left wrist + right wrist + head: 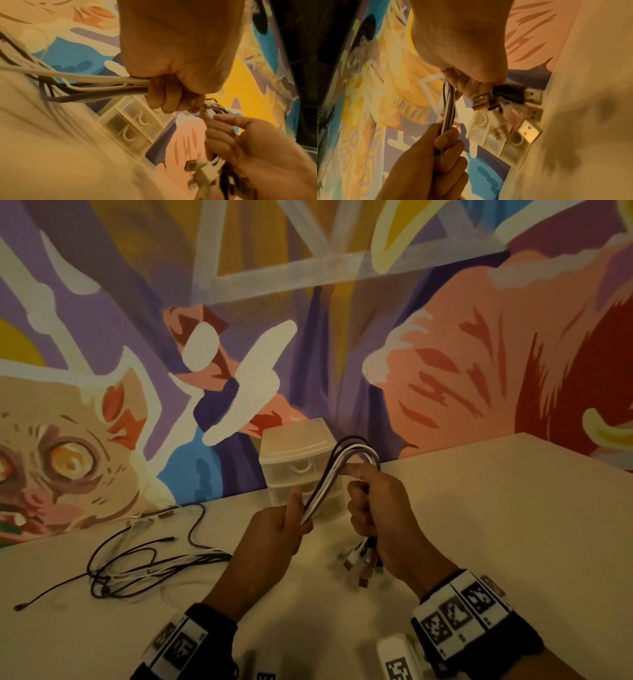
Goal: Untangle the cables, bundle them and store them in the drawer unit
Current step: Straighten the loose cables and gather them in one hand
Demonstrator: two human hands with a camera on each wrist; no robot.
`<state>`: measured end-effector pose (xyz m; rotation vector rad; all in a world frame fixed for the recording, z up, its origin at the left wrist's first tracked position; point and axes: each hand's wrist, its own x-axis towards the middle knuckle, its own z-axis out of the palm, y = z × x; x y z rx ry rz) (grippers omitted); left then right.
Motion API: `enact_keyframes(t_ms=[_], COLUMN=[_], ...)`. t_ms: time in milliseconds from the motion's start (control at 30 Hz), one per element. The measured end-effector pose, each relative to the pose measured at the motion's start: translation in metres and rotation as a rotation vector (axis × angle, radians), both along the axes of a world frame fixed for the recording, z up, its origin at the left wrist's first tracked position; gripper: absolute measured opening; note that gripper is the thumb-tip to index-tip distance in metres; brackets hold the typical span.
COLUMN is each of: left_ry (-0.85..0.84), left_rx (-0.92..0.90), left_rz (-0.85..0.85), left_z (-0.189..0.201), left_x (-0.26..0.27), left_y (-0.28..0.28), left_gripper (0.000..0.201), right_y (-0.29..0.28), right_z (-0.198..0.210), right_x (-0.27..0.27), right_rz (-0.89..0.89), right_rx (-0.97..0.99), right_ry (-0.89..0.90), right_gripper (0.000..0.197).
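White, black and purple cables (342, 465) arch between our hands above the tabletop (513, 508): our left hand (277, 537) curls around one leg, our right hand (380, 508) around the other. Only the right wrist view shows the USB plugs (529, 132) clearly, hanging below that fist. Behind stands the clear drawer unit (298, 450); loose cable ends (137, 566) trail at left.

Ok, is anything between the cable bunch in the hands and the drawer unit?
No object stands between them. Both hands, left hand and right hand, hold the cable bunch up right in front of the drawer unit. But its drawers look shut, and the cables' loose ends trail on the table.
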<state>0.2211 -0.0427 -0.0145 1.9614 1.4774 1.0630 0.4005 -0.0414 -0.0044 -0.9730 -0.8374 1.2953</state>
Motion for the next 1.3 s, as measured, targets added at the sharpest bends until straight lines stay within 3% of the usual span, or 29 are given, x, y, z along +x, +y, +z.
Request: enact_keyframes(t_ms=[67,133,233,300,500,667,767,867,933,967,1033,1133,1200,1300], left_ry=[0.023,0.088,0.161,0.213,0.284,0.398,0.287,0.192,0.173,0.223,0.4,0.59,0.695,0.825], left_rx=[-0.008,-0.047,-0.064,-0.055,-0.108,-0.236,-0.267,-0.16,-0.125,-0.056,0.165,0.404,0.505,0.631], left_rz=[-0.045,-0.138,-0.222,-0.204,-0.288,-0.406,-0.391,-0.378,-0.317,-0.319,-0.371,-0.306,-0.197,-0.19], left_z=[-0.002,-0.003,-0.008,-0.01,-0.005,-0.008,0.008,0.025,0.063,0.074,0.079,0.068,0.059,0.052], left_x=[-0.002,0.0,0.002,0.003,-0.008,-0.025,-0.032,-0.035,0.011,0.028,0.043,0.04,0.034,0.028], left_y=[-0.003,-0.008,-0.01,-0.006,0.002,0.01,0.045,0.087,0.05,0.031,0.007,0.012,0.023,0.021], left_gripper=[0.063,0.061,0.063,0.066,0.065,0.042,0.054,0.037,0.047,0.051,0.04,0.027,0.038,0.049], right_y=[0.004,0.009,0.009,0.006,0.01,0.008,0.008,0.012,0.016,0.016,0.015,0.007,0.004,0.004], right_z=[-0.008,-0.015,-0.02,-0.017,-0.006,0.0,0.003,0.003,0.002,0.0,-0.003,-0.005,-0.006,0.0], right_x=[-0.001,0.004,0.011,0.013,0.04,0.025,0.022,0.025,0.023,0.022,0.024,0.026,0.028,0.026], right_rz=[-0.186,-0.261,-0.121,-0.017,-0.062,-0.079,-0.14,-0.178,-0.183,-0.192,-0.232,-0.225,-0.222,-0.199], right_rx=[-0.049,-0.118,-0.143,-0.145,-0.069,-0.001,-0.037,-0.091,-0.124,-0.128,-0.087,0.035,0.037,-0.017], right_ry=[-0.145,-0.056,0.219,0.319,0.483,0.378,0.247,0.222,0.221,0.185,0.056,-0.002,0.007,0.067], right_gripper=[0.037,0.027,0.015,0.028,0.039,0.022,0.041,0.044,0.044,0.045,0.045,0.037,0.036,0.039])
